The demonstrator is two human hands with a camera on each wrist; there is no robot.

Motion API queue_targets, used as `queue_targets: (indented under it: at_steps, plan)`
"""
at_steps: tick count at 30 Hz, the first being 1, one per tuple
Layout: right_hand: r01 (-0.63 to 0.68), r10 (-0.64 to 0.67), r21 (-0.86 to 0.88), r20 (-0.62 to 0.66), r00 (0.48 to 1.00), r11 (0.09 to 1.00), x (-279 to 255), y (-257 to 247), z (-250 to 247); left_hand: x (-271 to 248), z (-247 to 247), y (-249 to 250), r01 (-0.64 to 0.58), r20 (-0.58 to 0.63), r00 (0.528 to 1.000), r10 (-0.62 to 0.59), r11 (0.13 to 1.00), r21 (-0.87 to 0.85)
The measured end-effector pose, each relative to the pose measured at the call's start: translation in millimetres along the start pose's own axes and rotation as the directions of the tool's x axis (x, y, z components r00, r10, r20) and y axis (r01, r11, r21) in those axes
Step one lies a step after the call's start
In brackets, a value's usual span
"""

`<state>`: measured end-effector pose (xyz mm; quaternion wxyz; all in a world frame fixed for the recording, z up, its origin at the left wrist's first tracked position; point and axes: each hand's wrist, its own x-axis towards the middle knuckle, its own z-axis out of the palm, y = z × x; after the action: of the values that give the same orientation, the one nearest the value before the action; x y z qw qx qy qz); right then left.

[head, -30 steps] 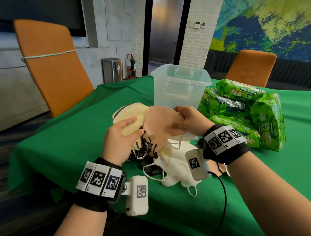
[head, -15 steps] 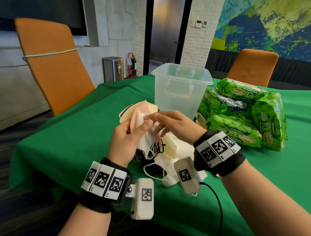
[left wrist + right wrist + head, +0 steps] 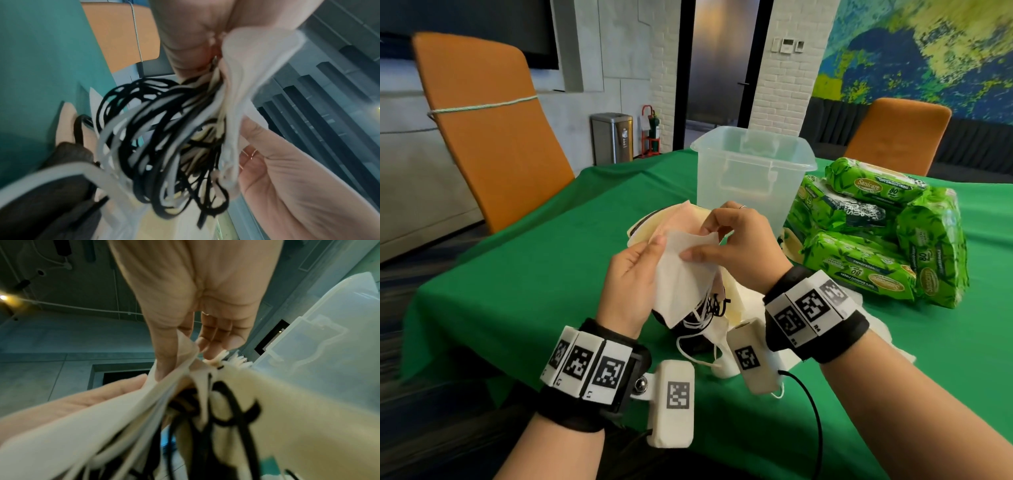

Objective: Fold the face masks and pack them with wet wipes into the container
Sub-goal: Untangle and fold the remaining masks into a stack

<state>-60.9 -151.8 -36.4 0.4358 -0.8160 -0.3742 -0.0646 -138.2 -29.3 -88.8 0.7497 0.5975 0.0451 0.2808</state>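
A stack of folded face masks [image 3: 681, 274], white one on top, is held upright above the green table [image 3: 534, 267]. My left hand [image 3: 633, 274] grips the stack from the left, thumb on its upper edge. My right hand [image 3: 736, 246] pinches the top right corner of the white mask. Black and white ear loops [image 3: 156, 146] dangle in a tangle below the stack. The clear plastic container [image 3: 751, 174] stands behind the hands, and I see nothing in it. Green wet wipe packs [image 3: 873, 233] are piled to its right.
More loose masks [image 3: 709, 339] lie on the cloth under my hands, one cream mask [image 3: 789, 243] beside the wipes. Orange chairs [image 3: 489, 137] stand at the table's left and far right. A steel bin [image 3: 613, 137] stands against the back wall.
The stack has been turned so the white mask faces me. My right hand has moved from behind the masks to the top corner of the white one.
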Motion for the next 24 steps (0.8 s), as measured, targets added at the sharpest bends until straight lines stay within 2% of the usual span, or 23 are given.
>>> queue_targets:
  at_steps: [5,9,15,18,21,24]
  plan:
    - [-0.085,0.084,0.127,0.019,0.996,0.988,3.9,9.5,-8.9,6.7,-7.9,-3.6,-0.054,-0.039,0.998,0.057,0.997,0.061]
    - [-0.106,0.116,0.246,-0.025,0.993,0.963,8.1,17.9,-19.5,9.8,-11.4,-5.7,-0.059,-0.08,0.995,0.066,0.995,0.084]
    - [0.005,0.053,0.38,-0.143,0.988,0.925,14.8,12.4,-32.8,7.9,-11.8,-2.5,-0.13,-0.096,0.986,0.14,0.987,0.096]
    - [0.102,-0.006,0.515,-0.186,0.983,0.851,16.5,5.7,-33.6,8.4,-13.7,-2.8,-0.166,-0.09,0.979,0.181,0.975,0.149]
    - [0.09,-0.024,0.556,-0.126,0.992,0.826,14.4,4.0,-29.9,8.3,-14.1,-2.2,-0.149,-0.101,0.98,0.171,0.969,0.196]
    - [-0.057,0.053,0.414,0.022,0.998,0.909,11.4,9.6,-22.2,9.9,-13.5,-2.6,-0.11,-0.118,0.984,0.136,0.972,0.206]
